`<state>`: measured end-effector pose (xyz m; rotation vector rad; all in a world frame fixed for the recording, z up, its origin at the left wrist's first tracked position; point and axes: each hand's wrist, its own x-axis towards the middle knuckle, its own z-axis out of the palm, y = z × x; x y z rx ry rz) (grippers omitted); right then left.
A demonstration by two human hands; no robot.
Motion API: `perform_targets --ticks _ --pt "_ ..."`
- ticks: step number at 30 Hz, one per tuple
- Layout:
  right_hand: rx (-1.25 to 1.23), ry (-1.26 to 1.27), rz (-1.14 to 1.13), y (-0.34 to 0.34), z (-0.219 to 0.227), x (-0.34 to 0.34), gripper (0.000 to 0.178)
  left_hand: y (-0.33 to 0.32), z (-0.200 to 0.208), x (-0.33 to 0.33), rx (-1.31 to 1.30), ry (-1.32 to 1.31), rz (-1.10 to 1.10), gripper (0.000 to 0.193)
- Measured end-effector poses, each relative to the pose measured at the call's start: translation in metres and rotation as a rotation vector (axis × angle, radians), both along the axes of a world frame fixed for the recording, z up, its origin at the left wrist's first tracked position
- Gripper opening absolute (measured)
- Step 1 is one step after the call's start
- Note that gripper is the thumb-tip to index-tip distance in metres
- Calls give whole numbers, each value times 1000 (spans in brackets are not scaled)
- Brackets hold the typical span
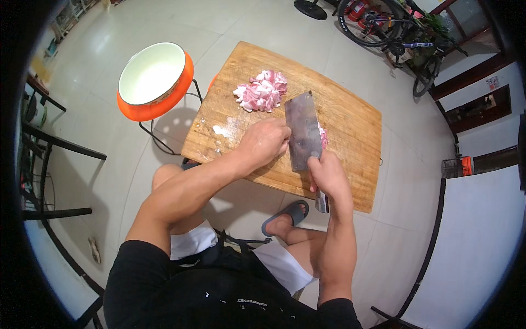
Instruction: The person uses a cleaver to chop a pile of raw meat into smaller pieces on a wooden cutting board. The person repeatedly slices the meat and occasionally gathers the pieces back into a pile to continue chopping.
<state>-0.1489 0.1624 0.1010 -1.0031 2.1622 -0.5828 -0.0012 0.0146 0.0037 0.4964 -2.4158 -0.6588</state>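
My right hand (329, 171) is wrapped round the handle of a broad cleaver (303, 129), whose blade stands tilted over the wooden cutting board (350, 148). Close against the blade's left side is my left hand (264, 141), its fingers curled under; whatever they hold is hidden by the hand and the blade. Some cut pink meat (324, 137) shows just right of the blade, mostly covered by it. Farther off on the board lies a heap of sliced pink-and-white meat (262, 91). Wet patches shine on the wood left of my left hand.
A white-lined bowl (153, 74) sits on an orange stool (164, 107) with black legs, left of the board. Black metal furniture legs (63, 141) stand at the far left. A bicycle (383, 33) leans at the far right. My sandalled foot (286, 219) is below the board's near edge.
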Motion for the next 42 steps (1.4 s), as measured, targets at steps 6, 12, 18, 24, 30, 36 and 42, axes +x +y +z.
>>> perform_targets --ticks 6,12,18,24,30,36,42 --pt "-118 247 93 -41 -27 -9 35 4 7 0 14 -9 -64 8" --pt "-187 -234 -175 -30 -37 -35 31 3 11 4 -12 -49 -10 10" --pt "-286 -286 -232 -21 -27 -40 27 -15 10 5 52 -74 69 21" --pt "-205 -54 -128 -3 -3 -21 28 -10 36 21 157 -104 8 32" --pt "-189 145 -41 7 -4 -7 30 -7 26 36 196 -142 -36 34" --pt "-174 274 -3 8 -12 -7 29 -5 13 18 212 -79 13 22" --pt "-186 229 -55 12 -4 -6 29 -5 12 -2 180 -27 -63 16"
